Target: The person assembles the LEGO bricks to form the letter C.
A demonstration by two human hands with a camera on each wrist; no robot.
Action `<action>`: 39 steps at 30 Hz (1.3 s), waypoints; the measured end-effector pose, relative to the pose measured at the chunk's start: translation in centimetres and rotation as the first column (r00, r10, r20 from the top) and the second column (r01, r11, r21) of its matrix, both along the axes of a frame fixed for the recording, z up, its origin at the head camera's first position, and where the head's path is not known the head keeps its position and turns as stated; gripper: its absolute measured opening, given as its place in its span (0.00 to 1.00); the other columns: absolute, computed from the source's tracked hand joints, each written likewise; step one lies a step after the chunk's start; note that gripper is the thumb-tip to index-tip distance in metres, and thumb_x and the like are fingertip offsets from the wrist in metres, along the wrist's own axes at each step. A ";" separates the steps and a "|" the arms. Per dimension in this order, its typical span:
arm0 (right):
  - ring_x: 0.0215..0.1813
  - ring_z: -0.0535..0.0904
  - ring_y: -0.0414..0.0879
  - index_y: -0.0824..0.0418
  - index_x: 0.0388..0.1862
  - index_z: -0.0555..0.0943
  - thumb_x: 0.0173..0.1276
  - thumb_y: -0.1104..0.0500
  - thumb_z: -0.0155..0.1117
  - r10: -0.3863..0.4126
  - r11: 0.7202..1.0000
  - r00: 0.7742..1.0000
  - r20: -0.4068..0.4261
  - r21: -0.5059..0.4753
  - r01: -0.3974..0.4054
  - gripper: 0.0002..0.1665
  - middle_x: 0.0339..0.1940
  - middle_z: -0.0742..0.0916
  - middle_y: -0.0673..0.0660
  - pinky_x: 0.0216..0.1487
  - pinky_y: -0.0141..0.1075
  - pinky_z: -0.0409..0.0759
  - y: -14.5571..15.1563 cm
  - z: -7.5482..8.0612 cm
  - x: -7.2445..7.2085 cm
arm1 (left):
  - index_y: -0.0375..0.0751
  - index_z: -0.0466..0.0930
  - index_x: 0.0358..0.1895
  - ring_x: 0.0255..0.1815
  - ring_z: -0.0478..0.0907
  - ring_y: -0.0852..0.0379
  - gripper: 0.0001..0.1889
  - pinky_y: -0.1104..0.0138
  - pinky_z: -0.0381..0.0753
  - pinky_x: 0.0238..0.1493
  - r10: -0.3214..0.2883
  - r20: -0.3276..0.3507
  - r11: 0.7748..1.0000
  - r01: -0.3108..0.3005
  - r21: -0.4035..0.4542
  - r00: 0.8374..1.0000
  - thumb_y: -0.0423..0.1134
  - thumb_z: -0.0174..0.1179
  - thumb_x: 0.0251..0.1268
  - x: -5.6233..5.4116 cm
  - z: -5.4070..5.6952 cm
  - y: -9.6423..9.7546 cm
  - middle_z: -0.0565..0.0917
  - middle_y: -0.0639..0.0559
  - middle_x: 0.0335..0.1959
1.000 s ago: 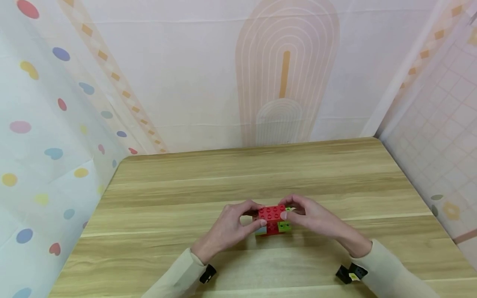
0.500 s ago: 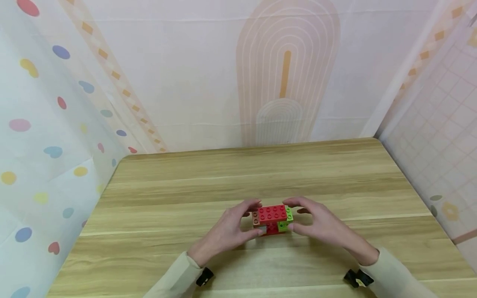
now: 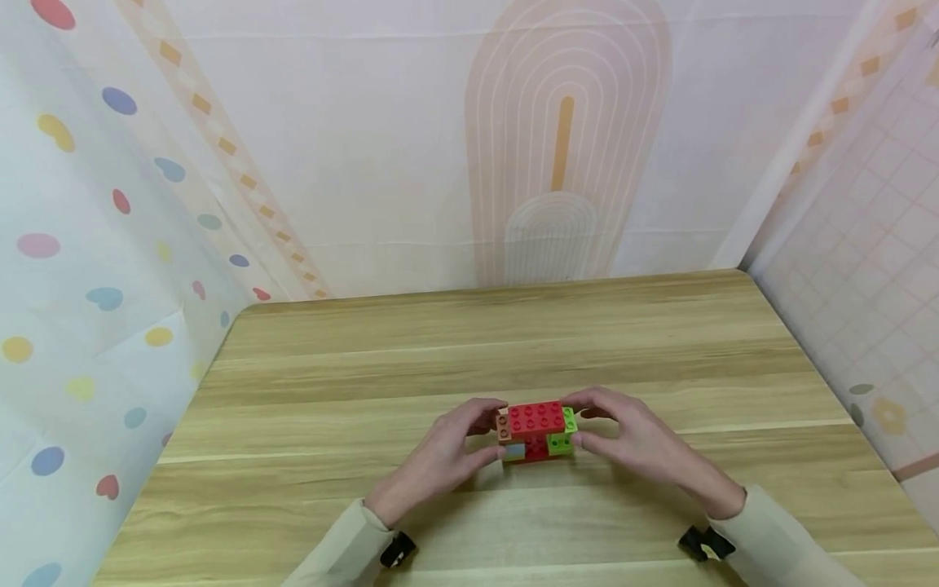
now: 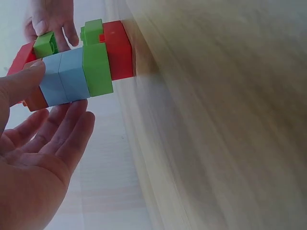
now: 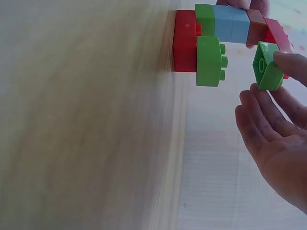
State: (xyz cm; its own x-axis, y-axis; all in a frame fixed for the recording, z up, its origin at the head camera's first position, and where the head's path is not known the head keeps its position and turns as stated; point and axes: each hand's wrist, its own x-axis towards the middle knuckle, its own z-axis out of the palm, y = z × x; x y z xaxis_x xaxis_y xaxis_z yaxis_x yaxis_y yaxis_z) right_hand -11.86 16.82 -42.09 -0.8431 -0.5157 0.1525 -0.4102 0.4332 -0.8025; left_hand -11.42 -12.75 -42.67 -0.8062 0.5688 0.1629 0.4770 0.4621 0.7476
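A small structure of toy building bricks stands on the table in the head view. A red brick (image 3: 537,417) spans its top, and another red brick (image 5: 185,42) forms the base. At the left end, brown (image 4: 35,99), light blue (image 4: 74,76) and green (image 4: 98,69) bricks make a column. My left hand (image 3: 438,461) pinches this column near the brown brick, thumb in front and fingers behind. With thumb and fingers, my right hand (image 3: 637,434) pinches the upper green brick (image 5: 268,66) at the right end. Below it, across a gap, a lower green brick (image 5: 209,61) sits on the base.
The wooden table (image 3: 352,367) reaches back to a patterned cloth backdrop (image 3: 396,147). Dotted cloth (image 3: 81,342) hangs at the left and a grid-patterned one (image 3: 873,261) at the right. Black wrist cameras (image 3: 398,550) sit below both sleeves.
My right hand has shifted right, from the top red brick to the green brick at the end. The left thumb has slid left, uncovering more of the light blue brick. The structure stays in place.
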 end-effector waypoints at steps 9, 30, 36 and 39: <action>0.58 0.79 0.47 0.58 0.64 0.77 0.72 0.49 0.64 -0.027 1.000 0.997 0.071 -0.005 0.028 0.26 0.58 0.83 0.51 0.62 0.47 0.76 -0.5 0.2 -0.5 | 0.37 0.63 0.70 0.51 0.81 0.54 0.32 0.63 0.81 0.55 0.063 0.020 0.997 -0.064 0.034 0.998 0.34 0.67 0.65 -0.3 0.1 -0.1 0.83 0.47 0.50; 0.53 0.80 0.44 0.59 0.67 0.74 0.70 0.55 0.67 -0.001 1.000 0.994 0.105 0.022 -0.002 0.28 0.57 0.83 0.52 0.55 0.38 0.81 -1.6 -0.1 -2.8 | 0.57 0.64 0.72 0.50 0.81 0.58 0.29 0.66 0.82 0.51 0.088 0.097 0.994 -0.094 0.056 0.991 0.35 0.60 0.72 -1.4 -0.2 -0.5 0.76 0.47 0.64; 0.54 0.81 0.47 0.62 0.66 0.74 0.69 0.59 0.68 0.015 0.999 0.996 0.090 0.042 -0.019 0.27 0.57 0.82 0.55 0.55 0.37 0.81 -1.9 -0.2 -3.3 | 0.54 0.65 0.72 0.50 0.81 0.57 0.28 0.65 0.82 0.51 0.140 0.113 0.990 -0.142 0.014 0.984 0.37 0.60 0.72 -1.8 -0.2 -0.5 0.77 0.47 0.62; 0.54 0.82 0.49 0.63 0.64 0.75 0.69 0.62 0.67 0.018 0.999 0.997 0.074 0.047 -0.022 0.25 0.57 0.83 0.57 0.54 0.39 0.82 -2.1 -0.1 -3.5 | 0.53 0.66 0.72 0.50 0.81 0.56 0.27 0.63 0.82 0.52 0.143 0.123 0.989 -0.146 0.011 0.982 0.38 0.59 0.73 -2.0 -0.3 -0.5 0.77 0.47 0.61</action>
